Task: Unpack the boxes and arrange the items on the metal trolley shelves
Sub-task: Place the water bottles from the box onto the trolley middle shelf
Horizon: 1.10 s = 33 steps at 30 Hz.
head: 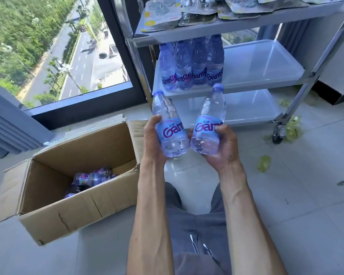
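With your left hand (154, 139) wrapped round one water bottle (168, 126) and your right hand (223, 144) round another (210, 124), both held before the trolley's middle shelf (266, 62), stand them upright beside the bottle row (191, 66), labels forward.

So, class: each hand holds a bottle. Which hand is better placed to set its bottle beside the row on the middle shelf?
Probably the right hand: its bottle sits below the bare shelf right of the row. The left hand is below the row.
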Motion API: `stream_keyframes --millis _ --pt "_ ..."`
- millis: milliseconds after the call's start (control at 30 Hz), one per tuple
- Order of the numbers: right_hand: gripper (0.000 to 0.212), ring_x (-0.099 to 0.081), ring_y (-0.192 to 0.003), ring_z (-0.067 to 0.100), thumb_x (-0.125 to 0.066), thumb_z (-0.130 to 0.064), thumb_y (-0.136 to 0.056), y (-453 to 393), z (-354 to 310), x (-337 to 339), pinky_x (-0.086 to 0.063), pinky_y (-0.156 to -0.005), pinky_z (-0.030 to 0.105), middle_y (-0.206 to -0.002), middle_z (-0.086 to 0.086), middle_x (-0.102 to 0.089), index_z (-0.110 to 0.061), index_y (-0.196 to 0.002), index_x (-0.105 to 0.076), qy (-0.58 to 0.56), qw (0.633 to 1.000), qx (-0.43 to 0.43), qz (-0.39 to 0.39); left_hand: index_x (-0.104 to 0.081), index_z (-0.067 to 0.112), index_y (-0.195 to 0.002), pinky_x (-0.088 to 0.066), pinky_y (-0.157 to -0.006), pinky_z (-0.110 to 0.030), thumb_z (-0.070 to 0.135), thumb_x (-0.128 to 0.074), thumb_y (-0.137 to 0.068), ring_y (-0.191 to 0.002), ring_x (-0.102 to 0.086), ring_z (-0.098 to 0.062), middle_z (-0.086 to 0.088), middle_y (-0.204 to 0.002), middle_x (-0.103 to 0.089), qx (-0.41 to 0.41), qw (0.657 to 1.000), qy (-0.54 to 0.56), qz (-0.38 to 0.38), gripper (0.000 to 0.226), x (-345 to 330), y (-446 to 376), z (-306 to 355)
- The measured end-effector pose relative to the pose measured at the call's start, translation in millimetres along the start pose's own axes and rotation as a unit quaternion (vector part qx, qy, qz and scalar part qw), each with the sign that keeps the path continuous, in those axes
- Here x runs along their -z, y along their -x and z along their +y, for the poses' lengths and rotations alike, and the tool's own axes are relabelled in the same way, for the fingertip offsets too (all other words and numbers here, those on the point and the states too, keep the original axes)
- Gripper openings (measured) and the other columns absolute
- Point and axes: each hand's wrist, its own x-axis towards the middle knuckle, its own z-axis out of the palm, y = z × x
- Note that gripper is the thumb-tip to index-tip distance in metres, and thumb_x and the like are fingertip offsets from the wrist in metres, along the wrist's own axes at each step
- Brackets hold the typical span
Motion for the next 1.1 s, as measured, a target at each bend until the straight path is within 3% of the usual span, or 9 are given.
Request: stream_keyframes --millis 200,333,433,500,633,767,833,967,1100 --pt "0.083 -0.066 -0.062 0.018 -0.096 -0.050 -0.032 0.9 -9.5 9.1 -0.056 -0.057 0.028 -0.075 0.007 -0.066 -0.008 -0.097 -0.066 0.036 0.997 0.005 0.063 -0.059 0.009 -0.105 -0.055 -0.072 -0.032 0.051 -0.089 -0.056 -0.076 -0.066 -0.022 -0.010 -0.087 -0.066 0.088 0.993 0.069 -0.048 0.072 14.9 -15.8 -12.5" --pt "0.074 -0.066 -0.074 0.026 -0.095 -0.030 -0.036 -2.6 -18.4 8.6 -0.058 -0.068 0.035 -0.087 0.013 -0.067 -0.003 -0.100 -0.066 -0.006 0.998 0.012 0.068 -0.067 0.006 -0.101 -0.058 -0.073 -0.036 0.046 -0.069 -0.080 -0.076 -0.071 -0.024 -0.011 -0.086 -0.072 0.096 0.993 0.070 0.006 0.045 7.3 -21.0 -19.7" --pt "0.070 -0.064 -0.076 0.025 -0.092 -0.040 -0.041 -1.8 -22.4 13.5 -0.055 -0.071 0.033 -0.089 0.012 -0.065 -0.007 -0.096 -0.066 0.004 0.996 0.006 0.085 -0.062 0.003 -0.118 -0.055 -0.088 -0.045 0.040 -0.043 -0.100 -0.099 -0.069 -0.034 -0.018 -0.108 -0.070 0.092 0.989 0.098 0.054 0.045 9.6 -27.2 -22.0" --pt "0.074 -0.064 -0.073 0.022 -0.093 -0.050 -0.041 0.1 -22.1 19.0 -0.055 -0.069 0.032 -0.084 0.007 -0.063 -0.012 -0.098 -0.064 0.003 0.995 0.002 0.102 -0.065 -0.003 -0.117 -0.054 -0.090 -0.050 0.048 -0.052 -0.090 -0.102 -0.066 -0.042 -0.026 -0.112 -0.065 0.105 0.989 0.098 0.026 0.059 15.0 -27.4 -20.0" --pt "0.081 -0.063 -0.067 0.023 -0.096 -0.050 -0.033 -2.1 -26.0 24.9 -0.055 -0.064 0.033 -0.079 0.007 -0.063 -0.011 -0.097 -0.064 0.032 0.989 0.001 0.147 -0.065 0.004 -0.093 -0.051 -0.079 -0.037 0.053 -0.056 -0.082 -0.079 -0.063 -0.030 -0.013 -0.086 -0.061 0.104 0.991 0.081 0.024 0.051 14.0 -29.0 -22.8" --pt "0.075 -0.060 -0.067 0.023 -0.087 -0.054 -0.054 -11.0 -22.4 21.2 -0.053 -0.063 0.031 -0.083 0.010 -0.058 -0.008 -0.105 -0.057 0.042 0.987 0.010 0.152 -0.057 0.004 -0.111 -0.053 -0.070 -0.035 0.051 -0.058 -0.085 -0.073 -0.060 -0.027 -0.013 -0.083 -0.060 0.075 0.994 -0.030 0.074 0.054 7.6 -27.9 -27.4" --pt "0.077 -0.059 -0.072 0.022 -0.089 -0.055 -0.050 -15.6 -18.3 21.9 -0.051 -0.069 0.032 -0.086 0.009 -0.059 -0.011 -0.105 -0.060 0.048 0.986 0.016 0.161 -0.056 0.006 -0.113 -0.053 -0.067 -0.034 0.048 -0.061 -0.086 -0.069 -0.061 -0.023 -0.011 -0.081 -0.061 0.058 0.993 -0.077 0.071 0.050 3.4 -29.5 -31.3" --pt "0.039 -0.061 -0.068 0.023 -0.089 -0.040 -0.053 -20.3 -28.5 23.7 -0.048 -0.072 0.038 -0.079 0.009 -0.066 -0.016 -0.080 -0.075 0.156 0.958 0.072 0.231 -0.061 0.003 -0.115 -0.057 -0.068 -0.037 0.039 -0.072 -0.082 -0.071 -0.066 -0.026 -0.017 -0.088 -0.066 0.000 0.983 -0.150 0.103 0.050 4.9 -40.7 -40.1" --pt "0.027 -0.063 -0.059 0.021 -0.088 -0.026 -0.062 -37.6 -55.8 26.1 -0.053 -0.061 0.036 -0.067 0.005 -0.067 -0.012 -0.079 -0.072 0.254 0.902 0.127 0.325 -0.061 0.008 -0.112 -0.057 -0.065 -0.033 0.020 -0.073 -0.087 -0.077 -0.069 -0.025 -0.012 -0.092 -0.070 -0.071 0.969 -0.183 0.153 0.030 -6.6 -64.3 -46.3"
